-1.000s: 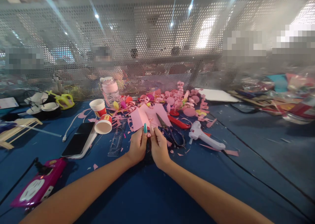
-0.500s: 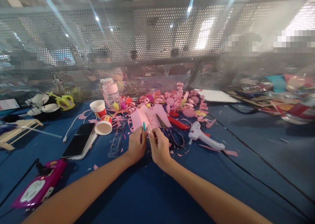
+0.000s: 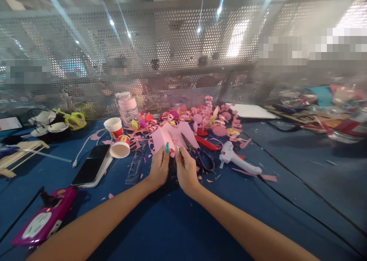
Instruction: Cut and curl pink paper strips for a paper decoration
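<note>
Close together at the middle of the table, my left hand point(image 3: 159, 167) and my right hand point(image 3: 187, 170) have their thumbs up and fingers curled in. Between the fingertips shows a small pink paper piece point(image 3: 172, 153), pinched from both sides and mostly hidden by my fingers. Just beyond the hands lies pink paper point(image 3: 161, 137), folded or overlapping. Dark-handled scissors point(image 3: 204, 159) rest beside my right hand, blades pointing away across the paper. A clear ruler point(image 3: 135, 163) lies to the left of my left hand.
Paper curls and discs point(image 3: 197, 118) are heaped behind. A red-handled tool point(image 3: 209, 143) and a white glue gun point(image 3: 239, 159) with a trailing cord lie right. Leftward are paper cups point(image 3: 119, 148), a phone point(image 3: 91, 165), a bottle point(image 3: 128, 108) and a magenta power strip point(image 3: 46, 217).
My thumbs have moved slightly apart, and more of the pink piece shows between them. The things on the table stay where they were.
</note>
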`<action>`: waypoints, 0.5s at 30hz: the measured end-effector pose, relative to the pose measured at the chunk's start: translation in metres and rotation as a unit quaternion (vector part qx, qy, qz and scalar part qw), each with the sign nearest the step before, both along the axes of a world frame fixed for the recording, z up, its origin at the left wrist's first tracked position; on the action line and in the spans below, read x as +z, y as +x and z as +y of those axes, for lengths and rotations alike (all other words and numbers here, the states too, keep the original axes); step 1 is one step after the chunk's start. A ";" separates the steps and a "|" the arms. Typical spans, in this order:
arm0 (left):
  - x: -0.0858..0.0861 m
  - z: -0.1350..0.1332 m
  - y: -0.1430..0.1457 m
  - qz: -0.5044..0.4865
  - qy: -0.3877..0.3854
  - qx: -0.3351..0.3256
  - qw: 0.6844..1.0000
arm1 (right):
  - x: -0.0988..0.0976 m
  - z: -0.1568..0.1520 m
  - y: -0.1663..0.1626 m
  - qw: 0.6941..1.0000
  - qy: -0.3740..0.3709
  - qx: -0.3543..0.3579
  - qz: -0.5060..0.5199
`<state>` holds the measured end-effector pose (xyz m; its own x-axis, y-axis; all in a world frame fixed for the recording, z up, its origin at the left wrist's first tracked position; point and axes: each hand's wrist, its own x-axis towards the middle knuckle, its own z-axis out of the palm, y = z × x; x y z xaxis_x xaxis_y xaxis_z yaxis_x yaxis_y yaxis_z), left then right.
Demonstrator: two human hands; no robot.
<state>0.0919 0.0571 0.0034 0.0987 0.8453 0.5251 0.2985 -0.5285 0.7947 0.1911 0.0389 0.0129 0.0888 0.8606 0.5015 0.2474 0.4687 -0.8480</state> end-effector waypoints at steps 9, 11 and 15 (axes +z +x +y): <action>0.001 0.000 0.000 0.052 0.052 0.034 0.997 | -0.004 0.002 -0.003 0.999 -0.023 0.005 0.037; 0.000 -0.002 0.000 0.068 0.065 0.047 0.994 | -0.004 0.001 -0.004 0.999 -0.024 0.002 0.040; -0.001 -0.005 0.001 0.093 0.088 0.075 0.989 | -0.005 -0.001 -0.007 0.999 -0.019 -0.008 0.050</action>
